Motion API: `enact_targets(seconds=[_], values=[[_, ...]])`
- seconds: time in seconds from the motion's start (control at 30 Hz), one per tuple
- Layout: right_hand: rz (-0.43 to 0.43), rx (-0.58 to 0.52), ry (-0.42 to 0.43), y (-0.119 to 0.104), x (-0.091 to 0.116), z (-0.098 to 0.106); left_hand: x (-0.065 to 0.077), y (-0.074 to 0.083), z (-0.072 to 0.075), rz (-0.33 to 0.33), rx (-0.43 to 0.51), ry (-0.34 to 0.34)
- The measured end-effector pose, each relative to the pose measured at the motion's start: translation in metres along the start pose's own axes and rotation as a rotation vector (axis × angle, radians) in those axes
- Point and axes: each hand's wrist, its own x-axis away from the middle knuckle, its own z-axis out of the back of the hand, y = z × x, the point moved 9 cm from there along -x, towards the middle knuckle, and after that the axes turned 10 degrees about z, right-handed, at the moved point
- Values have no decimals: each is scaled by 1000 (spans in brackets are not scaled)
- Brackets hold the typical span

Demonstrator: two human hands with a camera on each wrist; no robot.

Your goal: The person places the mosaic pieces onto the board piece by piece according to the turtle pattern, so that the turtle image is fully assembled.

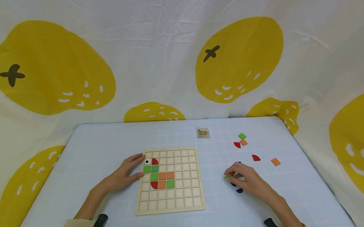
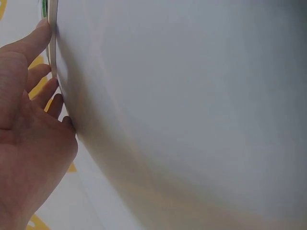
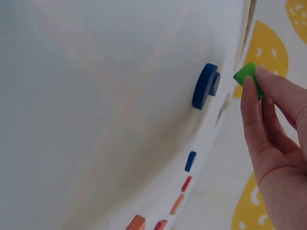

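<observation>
A square wooden grid board [image 1: 183,193] lies flat on the table. My left hand [image 1: 121,174] rests along its left edge, thumb and fingers touching the rim with the fingers loosely extended. In the upper left and middle of the grid sit an eye tile [image 1: 147,161], red quarter-round tiles [image 1: 154,185], and several green [image 1: 170,184] and orange tiles [image 1: 162,175]. To the right of the board, my right hand [image 1: 249,180] pinches a green tile [image 3: 248,75] between thumb and fingertips. Blue rounded pieces [image 1: 239,190] lie below this hand, which partly hides them.
Past the right hand lie loose tiles: a green square [image 1: 242,136], orange squares [image 1: 275,162] and red quarter-rounds [image 1: 256,157]. A small pattern card [image 1: 203,133] lies behind the board. A lemon-print cloth [image 1: 167,60] hangs at the table's far edge.
</observation>
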Motion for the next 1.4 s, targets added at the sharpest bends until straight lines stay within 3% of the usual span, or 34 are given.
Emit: enact_targets(seconds=[0.17,0.43,0.8,1.03,1.4], values=[[17,-20,8,-5,-12,-7,1,0,0,17,3,-6],[125,-38,53,-18,-33,-19,0,1,0,30,-1,-6],[171,-92,39,-34,-59,-42,0,1,-1,38,1,-15],[217,-148,30,-47,-74,-56,2,4,2,10,9,0],[197,-201,-35,-62,-95,-74,2,4,2,4,6,-5]])
